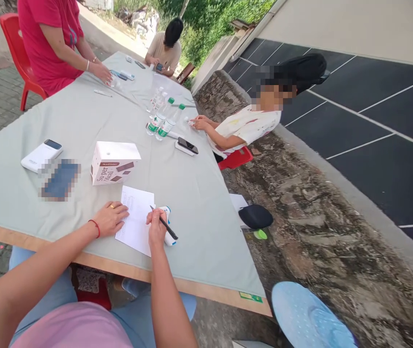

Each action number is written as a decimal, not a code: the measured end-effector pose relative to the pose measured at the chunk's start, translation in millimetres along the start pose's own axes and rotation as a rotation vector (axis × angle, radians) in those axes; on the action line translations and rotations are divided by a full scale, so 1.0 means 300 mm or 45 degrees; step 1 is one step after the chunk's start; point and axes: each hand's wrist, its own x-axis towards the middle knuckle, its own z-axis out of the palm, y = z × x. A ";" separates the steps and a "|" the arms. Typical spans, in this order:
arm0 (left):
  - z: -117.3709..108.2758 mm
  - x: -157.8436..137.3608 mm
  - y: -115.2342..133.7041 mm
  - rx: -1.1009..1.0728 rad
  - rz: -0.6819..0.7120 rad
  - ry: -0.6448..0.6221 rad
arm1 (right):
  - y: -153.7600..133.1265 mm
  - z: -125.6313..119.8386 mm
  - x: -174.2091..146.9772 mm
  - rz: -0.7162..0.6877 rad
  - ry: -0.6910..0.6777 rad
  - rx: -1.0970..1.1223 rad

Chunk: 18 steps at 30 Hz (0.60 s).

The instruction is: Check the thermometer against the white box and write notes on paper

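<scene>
A white sheet of paper (136,218) with faint writing near its upper left lies at the table's near edge. My left hand (111,218) rests flat on the paper's left side, fingers stretched out, a ring on one finger. In my right hand (156,228) a black pen (163,223) is gripped, its tip end pointing up and left over the paper's right edge. Partly hidden behind that hand is a white and blue device (170,238) I cannot identify. Just past the paper stands a white and brown box (114,163) marked "Super Meal".
To the left lie a white power bank (41,155) and a blurred-out phone (60,180). Water bottles (168,123) with green caps and a dark phone on a white box (186,146) stand farther off. Several people sit around the cloth-covered table (65,125). A blue hat (308,314) is at lower right.
</scene>
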 end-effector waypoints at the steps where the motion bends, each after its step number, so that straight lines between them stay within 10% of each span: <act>1: 0.000 0.000 0.000 0.006 -0.002 -0.002 | -0.005 0.014 -0.004 0.024 -0.023 0.035; 18: -0.011 0.007 0.011 -0.004 -0.023 -0.031 | 0.032 0.085 0.007 0.105 0.009 -0.167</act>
